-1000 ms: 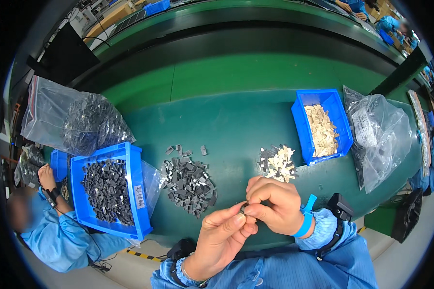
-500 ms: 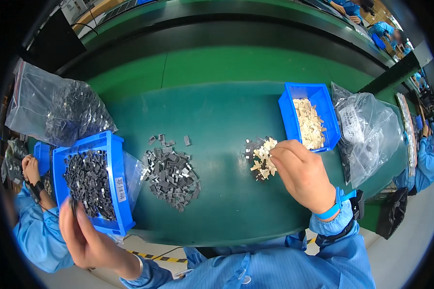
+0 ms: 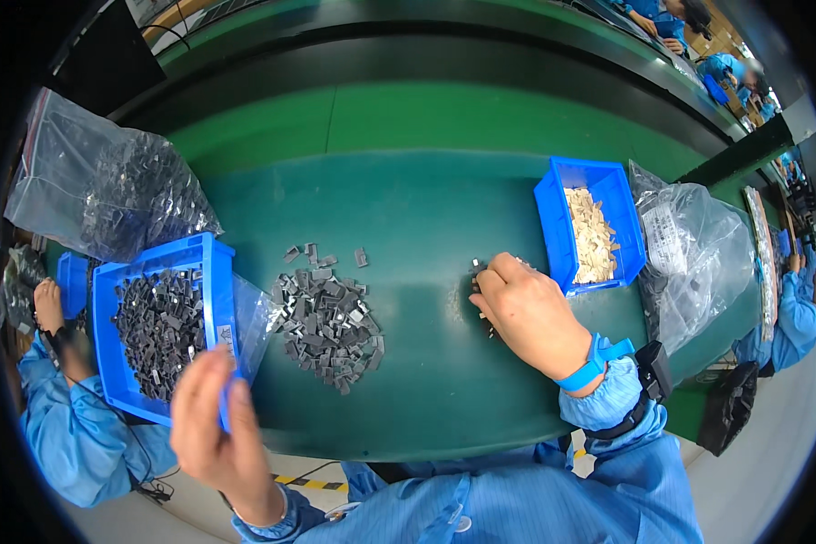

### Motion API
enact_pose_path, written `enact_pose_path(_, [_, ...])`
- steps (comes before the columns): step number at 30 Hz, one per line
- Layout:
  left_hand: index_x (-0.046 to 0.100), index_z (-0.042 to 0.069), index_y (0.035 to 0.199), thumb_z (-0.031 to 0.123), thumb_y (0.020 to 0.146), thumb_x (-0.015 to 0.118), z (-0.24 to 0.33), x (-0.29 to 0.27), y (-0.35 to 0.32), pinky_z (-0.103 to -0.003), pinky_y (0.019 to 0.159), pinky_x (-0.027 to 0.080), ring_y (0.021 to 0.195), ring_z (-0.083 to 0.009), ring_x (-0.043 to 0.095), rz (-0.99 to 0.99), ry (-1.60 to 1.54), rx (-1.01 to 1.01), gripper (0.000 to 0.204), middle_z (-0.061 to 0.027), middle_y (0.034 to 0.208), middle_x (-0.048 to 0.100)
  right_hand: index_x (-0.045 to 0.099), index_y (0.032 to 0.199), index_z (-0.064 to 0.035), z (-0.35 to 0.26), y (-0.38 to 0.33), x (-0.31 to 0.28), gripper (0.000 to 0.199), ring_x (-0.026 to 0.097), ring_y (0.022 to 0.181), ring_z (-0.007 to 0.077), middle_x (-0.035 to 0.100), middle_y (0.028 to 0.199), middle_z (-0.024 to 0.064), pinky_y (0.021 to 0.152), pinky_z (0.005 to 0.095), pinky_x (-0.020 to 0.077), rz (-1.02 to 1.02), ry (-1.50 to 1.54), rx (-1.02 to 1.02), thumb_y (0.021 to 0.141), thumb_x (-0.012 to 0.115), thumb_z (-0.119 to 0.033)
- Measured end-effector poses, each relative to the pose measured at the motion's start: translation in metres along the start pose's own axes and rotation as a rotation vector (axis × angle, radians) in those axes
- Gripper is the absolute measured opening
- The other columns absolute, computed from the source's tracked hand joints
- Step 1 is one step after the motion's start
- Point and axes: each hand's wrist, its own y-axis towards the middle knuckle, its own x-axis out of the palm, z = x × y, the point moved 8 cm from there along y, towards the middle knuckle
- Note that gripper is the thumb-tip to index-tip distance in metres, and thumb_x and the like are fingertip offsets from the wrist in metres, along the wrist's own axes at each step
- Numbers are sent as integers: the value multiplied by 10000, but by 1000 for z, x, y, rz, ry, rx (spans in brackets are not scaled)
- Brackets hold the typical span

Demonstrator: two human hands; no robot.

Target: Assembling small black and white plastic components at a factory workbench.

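person's l hand is up, a bit blurry, fingers pointing up, thumb apart w/ a gap. r hand palm down, fingers bent, tips mostly hidden; r forearm slants inward, fwd.

Left hand: parted from right, shifted to blue bin near corner, dark piece no longer visible between fingers | Right hand: lowered onto mixed pile, covering most of it

the head-worn fisheye looks down from near above the green table.
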Motion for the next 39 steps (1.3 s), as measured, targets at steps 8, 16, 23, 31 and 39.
enact_pose_path(8, [594, -41, 1033, 4, 795, 583, 35, 94, -30, -264, 667, 518, 801, -182, 614, -465, -1074, -539, 243, -161, 964, 609, 574, 770, 10, -8, -3, -25, 55, 556, 641, 263, 530, 772, 128, 549, 354, 468, 137, 248, 13, 724, 587, -18])
enact_pose_path(16, [579, -31, 1061, 83, 830, 593, 62, 143, -50, -255, 584, 527, 720, -159, 615, -681, -1561, -867, 258, -138, 926, 624, 673, 891, -19, -29, -21, -31, 157, 490, 649, 107, 542, 756, 57, 551, 236, 399, -45, 1138, 127, 742, 629, -47])
enact_pose_path(23, [618, -57, 930, 60, 838, 575, 59, 137, -48, -251, 550, 522, 630, -151, 612, -594, -1479, -817, 155, -135, 814, 639, 600, 962, 22, -38, -20, -50, 241, 547, 617, 132, 578, 783, 97, 554, 247, 441, 44, 1003, -19, 729, 652, -13])
enact_pose_path(31, [615, -65, 909, -1, 821, 572, 61, 133, -46, -241, 543, 519, 626, -151, 615, -548, -1409, -717, 116, -138, 819, 633, 618, 831, -10, -37, -28, -50, 118, 577, 652, 197, 587, 778, 83, 548, 292, 459, 196, 908, -71, 725, 655, -43])
enact_pose_path(39, [617, -69, 876, -32, 779, 588, 70, 113, -27, -221, 526, 490, 611, -148, 611, -456, -993, -280, 108, -136, 773, 619, 611, 808, -23, -44, -26, -55, 115, 548, 676, 233, 559, 786, 77, 584, 318, 449, 191, 741, -177, 711, 655, -66])
